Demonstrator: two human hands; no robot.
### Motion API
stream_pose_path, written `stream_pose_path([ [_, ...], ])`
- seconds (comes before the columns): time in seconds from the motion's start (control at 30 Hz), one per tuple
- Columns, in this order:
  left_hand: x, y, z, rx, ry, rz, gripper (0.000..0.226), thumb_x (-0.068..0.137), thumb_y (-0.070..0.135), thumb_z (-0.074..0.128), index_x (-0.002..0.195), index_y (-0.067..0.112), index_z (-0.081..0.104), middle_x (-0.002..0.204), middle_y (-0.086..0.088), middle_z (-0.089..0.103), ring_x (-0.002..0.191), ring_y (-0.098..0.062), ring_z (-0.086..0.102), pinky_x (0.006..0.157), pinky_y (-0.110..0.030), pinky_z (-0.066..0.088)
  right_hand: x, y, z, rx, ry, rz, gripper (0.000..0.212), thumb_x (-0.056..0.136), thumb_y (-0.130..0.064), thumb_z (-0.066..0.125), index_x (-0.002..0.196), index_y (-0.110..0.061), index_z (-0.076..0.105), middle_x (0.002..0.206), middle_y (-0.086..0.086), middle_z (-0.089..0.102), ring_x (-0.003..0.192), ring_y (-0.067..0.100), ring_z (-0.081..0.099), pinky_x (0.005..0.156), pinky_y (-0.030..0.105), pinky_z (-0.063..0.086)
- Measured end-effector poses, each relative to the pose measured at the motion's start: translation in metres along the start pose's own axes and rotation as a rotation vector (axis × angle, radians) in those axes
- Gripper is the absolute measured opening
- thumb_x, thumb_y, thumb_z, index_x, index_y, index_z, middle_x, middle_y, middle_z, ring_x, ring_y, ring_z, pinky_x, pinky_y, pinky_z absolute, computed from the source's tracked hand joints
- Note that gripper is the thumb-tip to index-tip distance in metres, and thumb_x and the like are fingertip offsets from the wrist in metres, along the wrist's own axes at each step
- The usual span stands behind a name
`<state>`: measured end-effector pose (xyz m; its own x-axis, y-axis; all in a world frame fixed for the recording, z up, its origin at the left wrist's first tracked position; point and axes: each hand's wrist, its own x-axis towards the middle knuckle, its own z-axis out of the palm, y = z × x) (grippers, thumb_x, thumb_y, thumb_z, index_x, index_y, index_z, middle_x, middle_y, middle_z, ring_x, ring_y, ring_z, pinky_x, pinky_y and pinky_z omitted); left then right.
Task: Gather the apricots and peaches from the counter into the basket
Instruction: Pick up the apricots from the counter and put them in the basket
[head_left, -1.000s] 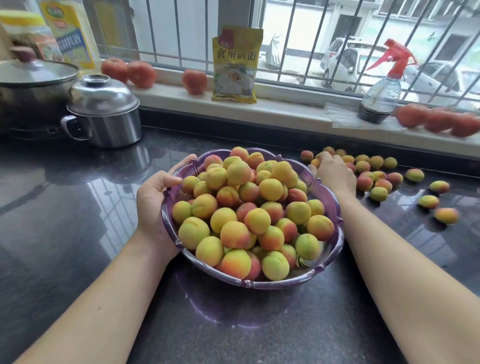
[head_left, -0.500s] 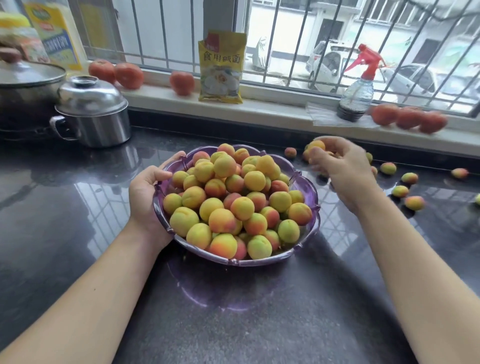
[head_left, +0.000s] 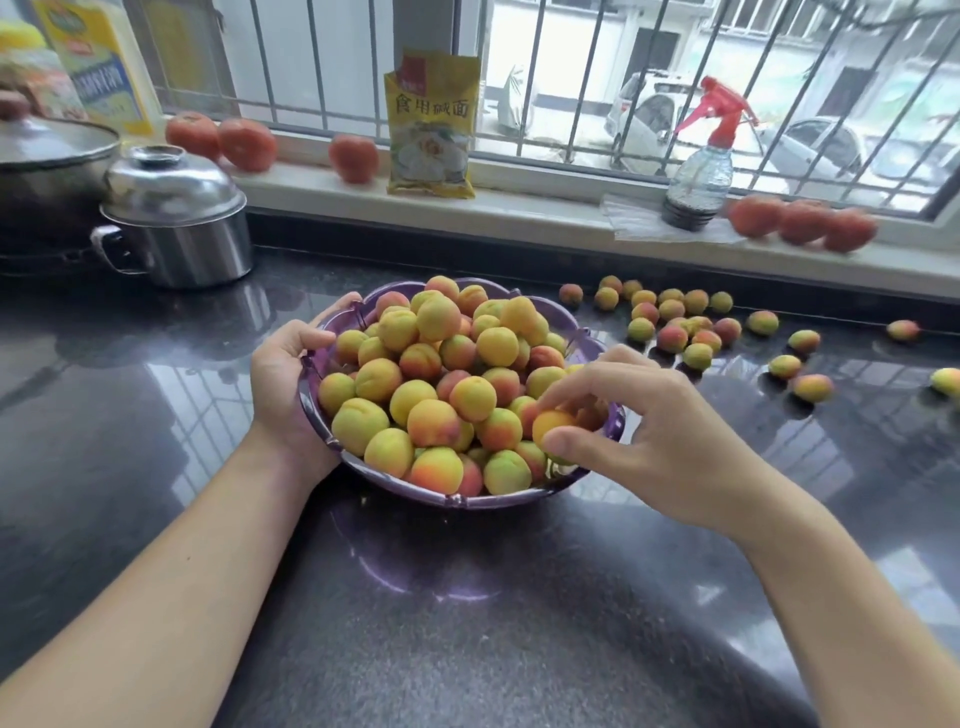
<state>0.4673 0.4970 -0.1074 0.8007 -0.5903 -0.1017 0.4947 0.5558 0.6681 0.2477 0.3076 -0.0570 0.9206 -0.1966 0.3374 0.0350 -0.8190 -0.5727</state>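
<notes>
holding the basket (head_left: 571, 326) rim, the left hand (head_left: 283, 384) steadies it; the right hand (head_left: 639, 441) pinches an apricot (head_left: 551, 423) over its near-right edge. loose fruit (head_left: 675, 325) lies right of the basket, nearer the right hand.

Dark glossy counter (head_left: 156, 415), purple basket (head_left: 457, 500), loose fruit (head_left: 670, 338), steel pot (head_left: 176, 228)

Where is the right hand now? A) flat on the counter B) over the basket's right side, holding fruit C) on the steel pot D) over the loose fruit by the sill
B: the right hand curls its fingers round an apricot above the right side of the purple basket, while the left hand grips the opposite rim.
</notes>
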Motion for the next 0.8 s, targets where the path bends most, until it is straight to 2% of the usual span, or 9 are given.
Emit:
stream_pose_path([
  [0.07, 0.0, 0.0, 0.0, 0.0, 0.001, 0.0, 0.057, 0.078, 0.02, 0.052, 0.133, 0.013, 0.063, 0.126, -0.018, 0.072, 0.115, -0.038, 0.069, 0.105, -0.056, 0.054, 0.0, 0.001, 0.001, -0.044, 0.01, -0.015, 0.03, 0.078, -0.06, 0.068, 0.098, -0.038, 0.074, 0.094, -0.013, 0.062, 0.096, 0.012, 0.056, 0.084, 0.035, 0.051],
  [0.17, -0.001, 0.0, 0.001, 0.005, -0.006, -0.007, 0.055, 0.081, 0.02, 0.051, 0.134, 0.013, 0.062, 0.125, -0.017, 0.072, 0.112, -0.037, 0.07, 0.101, -0.054, 0.057, 0.001, 0.0, 0.007, -0.103, -0.015, -0.073, 0.034, 0.079, -0.06, 0.067, 0.098, -0.033, 0.077, 0.092, -0.02, 0.066, 0.106, 0.012, 0.052, 0.093, 0.034, 0.045],
  [0.33, 0.0, -0.001, -0.001, -0.022, -0.012, -0.012, 0.046, 0.093, 0.017, 0.04, 0.133, 0.012, 0.061, 0.131, -0.019, 0.069, 0.12, -0.039, 0.067, 0.107, -0.059, 0.052, 0.002, 0.004, 0.009, -0.102, -0.02, -0.038, 0.031, 0.08, -0.06, 0.065, 0.087, -0.034, 0.079, 0.106, -0.023, 0.06, 0.119, 0.01, 0.047, 0.098, 0.02, 0.038],
  [0.4, 0.0, -0.001, -0.001, -0.026, -0.012, -0.018, 0.044, 0.095, 0.017, 0.039, 0.132, 0.012, 0.061, 0.129, -0.018, 0.07, 0.118, -0.039, 0.068, 0.106, -0.058, 0.053, 0.001, 0.002, 0.01, -0.102, -0.027, -0.038, 0.03, 0.081, -0.059, 0.065, 0.087, -0.033, 0.079, 0.108, -0.023, 0.06, 0.121, 0.011, 0.047, 0.099, 0.019, 0.038],
  [0.5, -0.001, -0.001, -0.001, -0.007, -0.012, -0.016, 0.045, 0.092, 0.017, 0.042, 0.132, 0.012, 0.062, 0.127, -0.017, 0.071, 0.116, -0.038, 0.069, 0.104, -0.057, 0.055, 0.005, 0.005, 0.006, 0.006, 0.115, -0.042, 0.025, 0.088, -0.05, 0.064, 0.094, -0.03, 0.077, 0.105, -0.019, 0.065, 0.115, 0.012, 0.056, 0.095, 0.022, 0.044],
  [0.57, -0.002, 0.0, 0.0, 0.013, -0.001, -0.011, 0.054, 0.081, 0.018, 0.05, 0.134, 0.012, 0.062, 0.125, -0.017, 0.072, 0.114, -0.037, 0.07, 0.099, -0.054, 0.058, 0.011, 0.029, 0.001, 0.094, 0.356, 0.074, 0.017, 0.094, -0.04, 0.061, 0.095, -0.029, 0.074, 0.099, -0.013, 0.069, 0.103, 0.013, 0.063, 0.089, 0.028, 0.05],
  [0.63, -0.003, 0.0, 0.001, 0.028, 0.009, -0.007, 0.063, 0.074, 0.022, 0.054, 0.135, 0.013, 0.062, 0.125, -0.016, 0.072, 0.113, -0.037, 0.07, 0.096, -0.051, 0.059, 0.012, 0.067, -0.005, -0.04, 0.573, 0.241, 0.013, 0.096, -0.021, 0.061, 0.096, -0.021, 0.074, 0.097, -0.003, 0.071, 0.094, 0.021, 0.065, 0.085, 0.036, 0.053],
  [0.7, -0.003, 0.001, 0.001, 0.039, 0.014, -0.005, 0.071, 0.072, 0.023, 0.055, 0.142, 0.013, 0.061, 0.126, -0.016, 0.072, 0.115, -0.037, 0.069, 0.096, -0.05, 0.059, 0.007, 0.104, -0.011, -0.235, 0.658, 0.46, 0.021, 0.094, -0.005, 0.057, 0.107, -0.01, 0.073, 0.109, 0.012, 0.067, 0.102, 0.032, 0.062, 0.091, 0.034, 0.048],
  [0.8, -0.004, 0.001, 0.002, 0.068, 0.021, -0.005, 0.081, 0.072, 0.024, 0.055, 0.152, 0.011, 0.054, 0.129, -0.016, 0.071, 0.116, -0.037, 0.069, 0.095, -0.051, 0.06, 0.005, 0.128, -0.018, -0.24, 0.711, 0.766, 0.034, 0.095, -0.006, 0.051, 0.127, -0.009, 0.062, 0.132, 0.019, 0.053, 0.121, 0.036, 0.052, 0.099, 0.039, 0.041],
])
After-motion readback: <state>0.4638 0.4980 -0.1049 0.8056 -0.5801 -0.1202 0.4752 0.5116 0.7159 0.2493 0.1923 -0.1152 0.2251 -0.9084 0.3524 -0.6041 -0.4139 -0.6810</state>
